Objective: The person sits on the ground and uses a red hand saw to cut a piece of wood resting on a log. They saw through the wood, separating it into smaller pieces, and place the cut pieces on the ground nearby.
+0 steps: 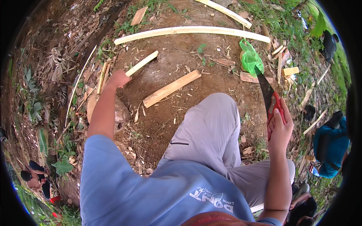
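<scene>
My right hand (279, 122) is closed round the red handle of a hand saw (266, 88). The dark blade points up and away, its tip in front of a green plastic bag (250, 58) on the ground. Out to the left, my left hand (118, 79) grips the near end of a short pale wood strip (142, 63), which slants away to the right. A thicker wood piece (172, 88) lies on the dirt between my hands, touched by neither. Beside my left forearm is a log (112, 112).
A long pale strip (192, 30) crosses the ground ahead, with another strip (226, 13) beyond it. Offcuts (289, 71) lie at the right near the bag. People are at the right (329, 145), lower right (303, 209) and lower left (37, 177). Leaves and wood chips litter the dirt.
</scene>
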Available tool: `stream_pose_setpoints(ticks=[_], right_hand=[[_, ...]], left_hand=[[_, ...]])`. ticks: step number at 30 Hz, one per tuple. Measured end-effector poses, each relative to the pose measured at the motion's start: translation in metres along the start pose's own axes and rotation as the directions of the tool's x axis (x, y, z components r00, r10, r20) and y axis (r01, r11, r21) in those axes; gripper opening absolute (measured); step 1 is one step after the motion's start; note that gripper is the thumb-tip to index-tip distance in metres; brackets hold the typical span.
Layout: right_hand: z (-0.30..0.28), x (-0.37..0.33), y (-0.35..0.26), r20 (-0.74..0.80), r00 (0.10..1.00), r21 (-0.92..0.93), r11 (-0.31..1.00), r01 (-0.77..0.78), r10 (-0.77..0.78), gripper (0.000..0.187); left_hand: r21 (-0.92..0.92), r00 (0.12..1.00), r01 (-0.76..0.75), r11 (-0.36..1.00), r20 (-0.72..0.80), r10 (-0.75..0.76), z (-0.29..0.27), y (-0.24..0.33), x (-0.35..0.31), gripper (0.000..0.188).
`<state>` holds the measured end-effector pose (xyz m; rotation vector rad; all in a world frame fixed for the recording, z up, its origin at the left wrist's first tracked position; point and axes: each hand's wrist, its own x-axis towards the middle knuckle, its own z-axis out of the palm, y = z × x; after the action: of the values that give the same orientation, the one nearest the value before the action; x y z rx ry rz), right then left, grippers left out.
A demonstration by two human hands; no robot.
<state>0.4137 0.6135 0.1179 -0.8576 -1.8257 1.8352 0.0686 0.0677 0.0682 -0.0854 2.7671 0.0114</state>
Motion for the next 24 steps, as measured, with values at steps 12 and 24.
stream_pose_setpoints(ticks=[12,24], right_hand=[[-0.004,0.001,-0.003,0.046,0.996,-0.004,0.997,0.078,-0.078,0.050],[0.000,-0.001,0.000,0.109,0.993,0.040,0.999,0.035,-0.040,0.051]], left_hand=[[0.005,0.999,0.036,0.999,-0.023,-0.036,-0.003,0.010,-0.015,0.060],[0.274,0.977,0.059,0.960,-0.211,0.000,-0.001,0.023,-0.033,0.048]])
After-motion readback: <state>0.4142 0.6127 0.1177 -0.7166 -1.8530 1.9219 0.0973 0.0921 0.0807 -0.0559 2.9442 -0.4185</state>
